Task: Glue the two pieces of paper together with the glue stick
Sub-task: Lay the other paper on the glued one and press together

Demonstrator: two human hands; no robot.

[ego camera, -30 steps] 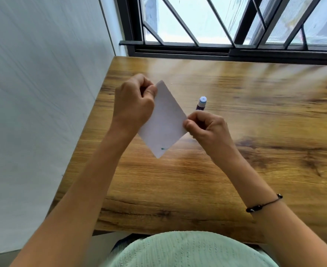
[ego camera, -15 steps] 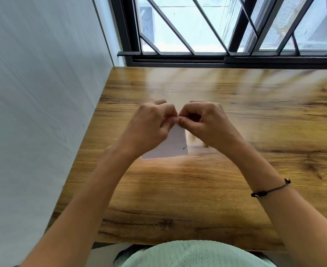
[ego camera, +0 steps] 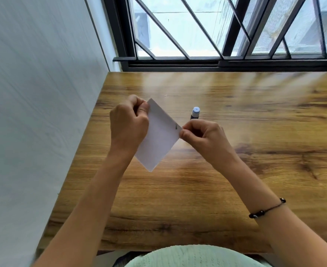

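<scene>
Left hand (ego camera: 129,126) fingers (ego camera: 145,108) curl tight and pinch the top-left corner of the paper (ego camera: 158,137); right hand (ego camera: 203,134) fingers (ego camera: 183,134) pinch the right corner. Paper hangs as a diamond above the table (ego camera: 235,170), between both hands, small dark mark near the right corner. Can't tell if it's one sheet or two stacked. Glue stick (ego camera: 195,113) stands upright on the table just behind the right hand, untouched. Looks like the step is pressing or checking corners, either aligning before glue or sealing after. If unglued, the next move needs the right hand freed to take the stick while the left keeps the paper steady.
</scene>
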